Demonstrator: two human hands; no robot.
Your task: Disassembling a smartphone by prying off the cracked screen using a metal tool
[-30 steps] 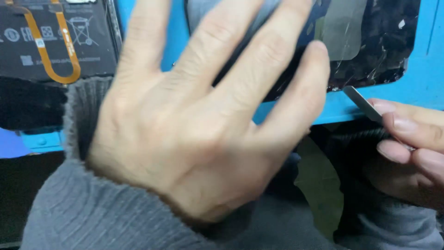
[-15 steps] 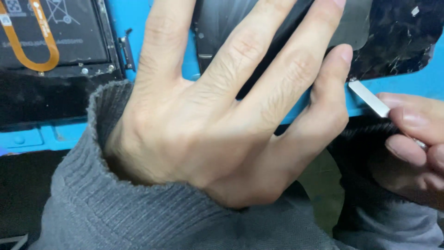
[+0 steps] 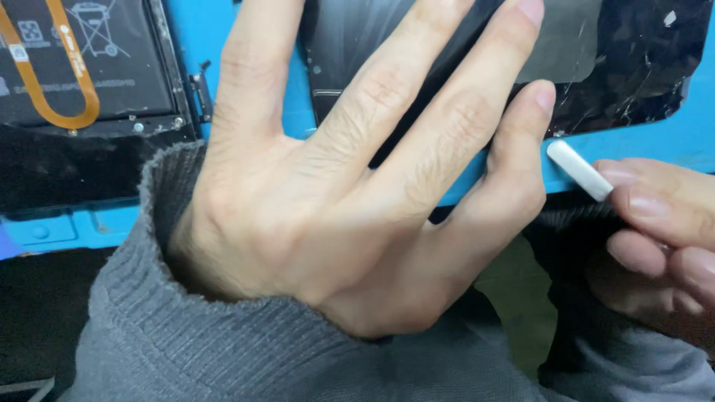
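My left hand (image 3: 350,193) lies flat with fingers spread over a dark cracked phone screen panel (image 3: 640,67) that rests on a blue work mat (image 3: 693,134). Its fingertips press the panel near its lower edge. My right hand (image 3: 663,223) comes in from the right and pinches a small flat white pry tool (image 3: 579,170). The tool's tip sits at the panel's lower edge, right beside my left little finger. Both wrists wear grey knitted sleeves.
An opened phone body (image 3: 82,74) with a black battery and an orange flex cable (image 3: 52,82) lies at the upper left on the mat. A small dark part (image 3: 201,93) sits beside it. Dark surface lies below the mat's front edge.
The view has shifted slightly and sharpened. My left hand has settled flatter on the panel, and the white tool has edged closer to my little finger.
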